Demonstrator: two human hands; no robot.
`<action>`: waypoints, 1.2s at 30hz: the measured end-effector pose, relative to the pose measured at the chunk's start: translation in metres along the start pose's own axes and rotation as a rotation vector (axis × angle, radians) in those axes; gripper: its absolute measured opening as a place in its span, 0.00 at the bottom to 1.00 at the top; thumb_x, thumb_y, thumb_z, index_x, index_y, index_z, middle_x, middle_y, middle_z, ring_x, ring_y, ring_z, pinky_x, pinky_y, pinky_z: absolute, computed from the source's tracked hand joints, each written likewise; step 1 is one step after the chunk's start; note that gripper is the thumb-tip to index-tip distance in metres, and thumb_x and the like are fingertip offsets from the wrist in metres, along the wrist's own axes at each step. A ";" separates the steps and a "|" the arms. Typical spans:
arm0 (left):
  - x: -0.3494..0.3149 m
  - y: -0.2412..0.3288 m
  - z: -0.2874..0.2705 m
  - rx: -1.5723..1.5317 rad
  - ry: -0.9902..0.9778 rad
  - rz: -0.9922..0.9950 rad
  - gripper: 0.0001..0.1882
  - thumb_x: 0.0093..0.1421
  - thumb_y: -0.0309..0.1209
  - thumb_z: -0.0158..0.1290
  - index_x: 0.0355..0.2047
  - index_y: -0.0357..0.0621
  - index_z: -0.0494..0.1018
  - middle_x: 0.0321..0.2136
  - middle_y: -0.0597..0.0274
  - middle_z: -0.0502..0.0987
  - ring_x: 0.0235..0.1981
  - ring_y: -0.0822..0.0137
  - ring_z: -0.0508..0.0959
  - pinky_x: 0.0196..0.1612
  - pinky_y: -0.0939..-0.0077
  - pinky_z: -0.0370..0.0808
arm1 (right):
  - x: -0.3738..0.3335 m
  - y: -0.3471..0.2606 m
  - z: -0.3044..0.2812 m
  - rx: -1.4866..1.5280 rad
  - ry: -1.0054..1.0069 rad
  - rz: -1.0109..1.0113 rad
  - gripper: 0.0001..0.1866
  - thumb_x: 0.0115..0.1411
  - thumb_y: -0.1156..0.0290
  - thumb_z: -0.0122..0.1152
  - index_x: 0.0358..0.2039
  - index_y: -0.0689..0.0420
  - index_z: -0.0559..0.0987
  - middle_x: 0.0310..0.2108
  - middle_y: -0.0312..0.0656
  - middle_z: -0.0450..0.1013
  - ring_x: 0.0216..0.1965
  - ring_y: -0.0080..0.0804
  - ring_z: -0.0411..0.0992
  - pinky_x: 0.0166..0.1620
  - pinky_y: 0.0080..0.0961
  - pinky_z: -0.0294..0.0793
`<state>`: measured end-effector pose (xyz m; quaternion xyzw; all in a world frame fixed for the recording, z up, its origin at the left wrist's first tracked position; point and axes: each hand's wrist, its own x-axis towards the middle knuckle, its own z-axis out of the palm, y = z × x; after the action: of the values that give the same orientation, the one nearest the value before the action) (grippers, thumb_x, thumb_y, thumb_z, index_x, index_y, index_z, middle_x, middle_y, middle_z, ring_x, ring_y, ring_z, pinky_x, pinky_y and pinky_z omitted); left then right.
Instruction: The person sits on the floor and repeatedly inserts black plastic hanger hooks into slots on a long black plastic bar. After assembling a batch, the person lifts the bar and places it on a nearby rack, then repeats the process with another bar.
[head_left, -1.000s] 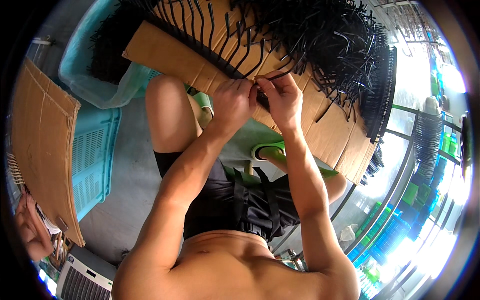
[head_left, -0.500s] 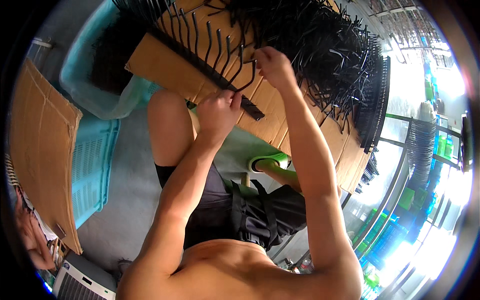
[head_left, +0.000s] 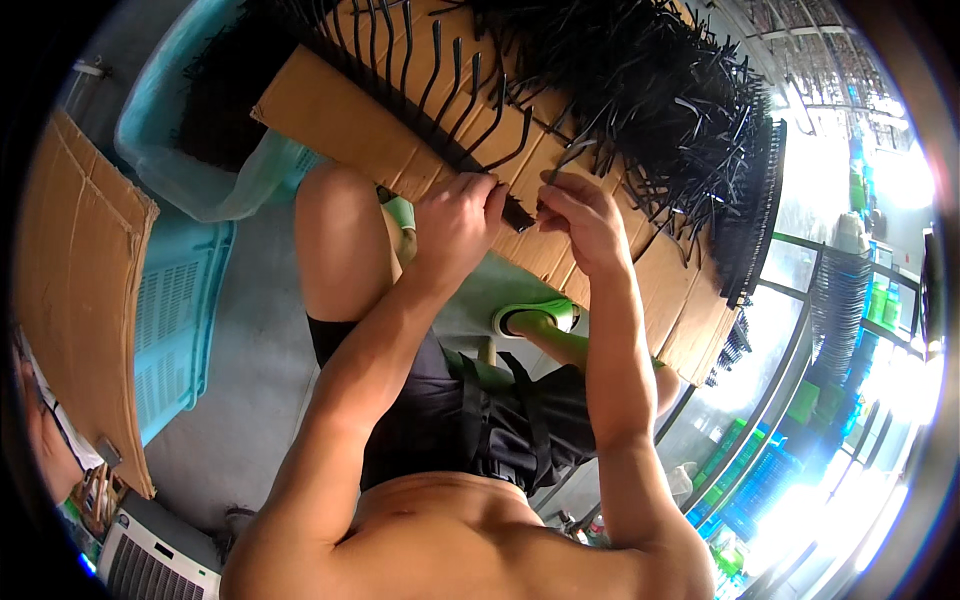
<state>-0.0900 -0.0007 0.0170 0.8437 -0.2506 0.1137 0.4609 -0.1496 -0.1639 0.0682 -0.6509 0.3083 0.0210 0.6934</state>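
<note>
A long black bar (head_left: 440, 142) lies slantwise across the cardboard, with a row of bent black rods (head_left: 457, 85) sticking up from it. My left hand (head_left: 458, 222) is closed on the bar near its front end, beside the last rod. Just right of that end, my right hand (head_left: 588, 222) pinches a loose black rod (head_left: 572, 156), whose tip shows above the fingers. The rod's lower part is mostly hidden by the fingers. Beyond both hands spreads a heap of similar black rods (head_left: 650, 90).
Cardboard (head_left: 330, 115) covers the work surface. At its right edge stands a filled rack of black rods (head_left: 757, 215). To the left are a lined blue tub (head_left: 150, 130), a blue crate (head_left: 180, 330) and a cardboard sheet (head_left: 80, 290). Another person is partly visible at far left.
My right hand has left the bar's last rod and moved down and right, now holding a separate loose rod. My left hand has shifted slightly right along the bar.
</note>
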 end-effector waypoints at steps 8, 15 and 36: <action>0.002 -0.003 0.002 -0.018 -0.009 0.047 0.04 0.53 0.26 0.62 0.29 0.42 0.78 0.23 0.54 0.79 0.23 0.54 0.79 0.26 0.64 0.74 | -0.004 0.012 0.040 -0.123 0.161 -0.414 0.10 0.61 0.72 0.63 0.39 0.66 0.78 0.31 0.44 0.80 0.35 0.25 0.79 0.38 0.21 0.77; 0.001 -0.007 0.009 -0.029 0.037 0.085 0.04 0.52 0.25 0.62 0.28 0.42 0.78 0.22 0.55 0.78 0.22 0.54 0.78 0.24 0.64 0.74 | -0.009 0.008 0.045 -0.268 0.230 -0.444 0.09 0.60 0.72 0.63 0.38 0.63 0.79 0.30 0.46 0.81 0.34 0.28 0.81 0.38 0.23 0.78; 0.000 0.003 -0.007 0.046 -0.139 -0.168 0.07 0.53 0.32 0.61 0.29 0.42 0.78 0.24 0.53 0.79 0.24 0.55 0.80 0.26 0.63 0.75 | 0.062 -0.025 -0.010 -0.899 0.087 -0.594 0.17 0.57 0.77 0.58 0.48 0.59 0.77 0.41 0.52 0.77 0.38 0.44 0.79 0.43 0.31 0.77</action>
<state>-0.0913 0.0038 0.0225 0.8780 -0.2077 0.0215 0.4308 -0.0929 -0.2001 0.0630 -0.9430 0.1001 -0.0731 0.3090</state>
